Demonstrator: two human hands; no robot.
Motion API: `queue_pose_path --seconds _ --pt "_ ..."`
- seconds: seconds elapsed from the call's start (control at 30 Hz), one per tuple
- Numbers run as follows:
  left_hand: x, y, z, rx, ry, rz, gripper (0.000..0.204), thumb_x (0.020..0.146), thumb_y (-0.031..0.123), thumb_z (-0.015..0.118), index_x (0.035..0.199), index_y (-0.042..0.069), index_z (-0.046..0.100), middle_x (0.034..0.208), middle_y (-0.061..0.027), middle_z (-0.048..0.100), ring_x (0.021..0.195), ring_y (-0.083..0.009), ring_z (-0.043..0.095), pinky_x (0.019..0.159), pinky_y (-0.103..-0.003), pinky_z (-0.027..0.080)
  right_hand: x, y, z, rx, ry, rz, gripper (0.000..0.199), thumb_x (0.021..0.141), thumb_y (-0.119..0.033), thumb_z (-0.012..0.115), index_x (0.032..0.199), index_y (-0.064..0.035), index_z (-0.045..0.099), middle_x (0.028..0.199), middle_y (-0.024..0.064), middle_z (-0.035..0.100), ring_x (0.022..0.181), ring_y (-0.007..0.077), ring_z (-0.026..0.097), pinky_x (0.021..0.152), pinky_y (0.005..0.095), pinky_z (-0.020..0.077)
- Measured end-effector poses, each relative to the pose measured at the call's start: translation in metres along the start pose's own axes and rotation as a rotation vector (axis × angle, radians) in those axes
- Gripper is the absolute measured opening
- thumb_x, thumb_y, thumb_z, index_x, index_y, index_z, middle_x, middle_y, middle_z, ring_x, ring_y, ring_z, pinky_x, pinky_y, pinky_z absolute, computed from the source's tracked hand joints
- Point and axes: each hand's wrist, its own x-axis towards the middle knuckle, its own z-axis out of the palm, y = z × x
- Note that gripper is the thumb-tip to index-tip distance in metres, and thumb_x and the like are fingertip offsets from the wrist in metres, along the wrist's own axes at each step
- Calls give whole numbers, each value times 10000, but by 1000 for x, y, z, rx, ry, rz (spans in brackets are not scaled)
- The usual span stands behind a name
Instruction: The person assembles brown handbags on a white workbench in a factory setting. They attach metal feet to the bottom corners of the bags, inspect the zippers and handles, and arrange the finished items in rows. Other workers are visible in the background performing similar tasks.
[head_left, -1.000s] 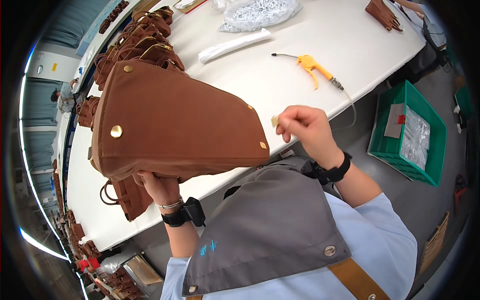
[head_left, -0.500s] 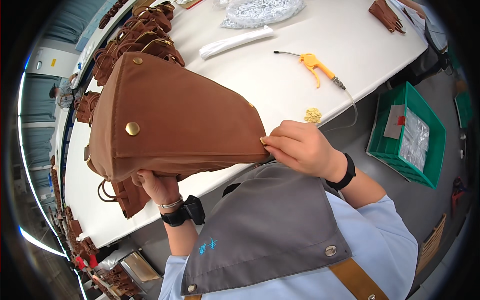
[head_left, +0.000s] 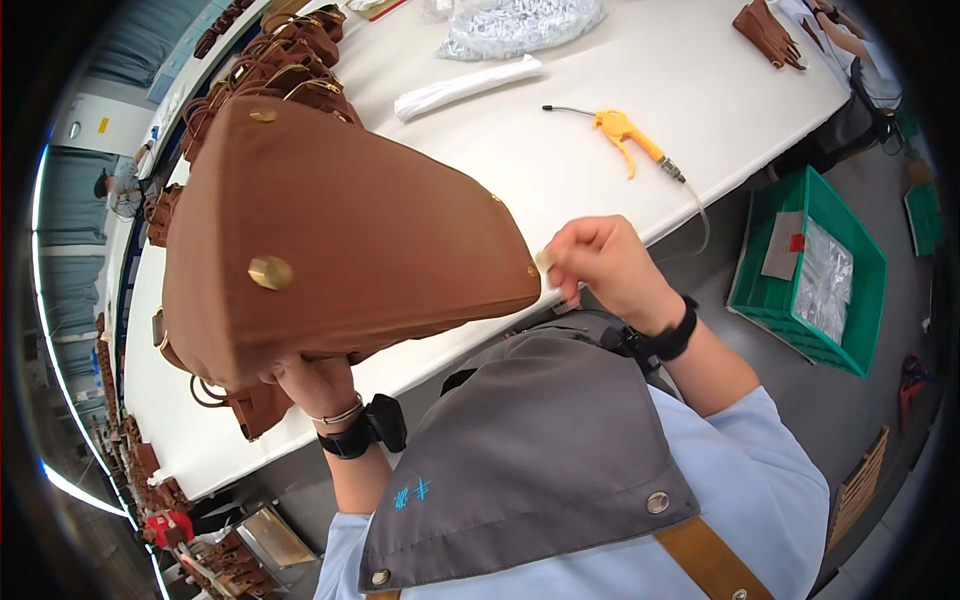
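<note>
A brown handbag (head_left: 370, 220) is tipped so that its flat base faces me, with round gold metal feet (head_left: 270, 272) at its corners. My left hand (head_left: 315, 383) grips it from below at the near left side, its fingers largely hidden under the bag. Just off the right corner, my right hand (head_left: 610, 265) is closed in a pinch. Between thumb and fingertips shows a small pale yellowish disc (head_left: 545, 260), slightly blurred. The gold foot (head_left: 532, 271) at that corner is uncovered, and the disc is apart from it.
A yellow air blow gun (head_left: 625, 130) with a hose lies on the white table (head_left: 480, 140). Beyond are a white roll (head_left: 468, 87) and a clear bag of small pieces (head_left: 520, 25). More brown bags (head_left: 300, 60) line the left. A green crate (head_left: 810, 270) stands at right.
My right hand has drawn back from the bag's right corner with the small pale disc, and now covers the pile of yellow pieces. The bag has shifted slightly in my left hand.
</note>
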Motion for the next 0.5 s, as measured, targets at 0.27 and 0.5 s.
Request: queue_pose_path --seconds 0.27,0.5 --pt "33 27 -40 725 35 151 395 860 277 705 1201 111 594 1266 -50 554 1132 -223 550 960 -383 464 40 109 -102 -1491 408 -489 115 742 -139 668 724 -62 584 717 103 567 738 277 599 626 397 492" --pt "90 3 -39 1882 -756 584 274 857 218 610 1104 294 702 1229 -86 612 1070 -212 609 917 -329 480 38 159 -101 -1750 185 -554 65 750 -47 572 688 -35 588 771 125 560 753 294 593 624 404 508"
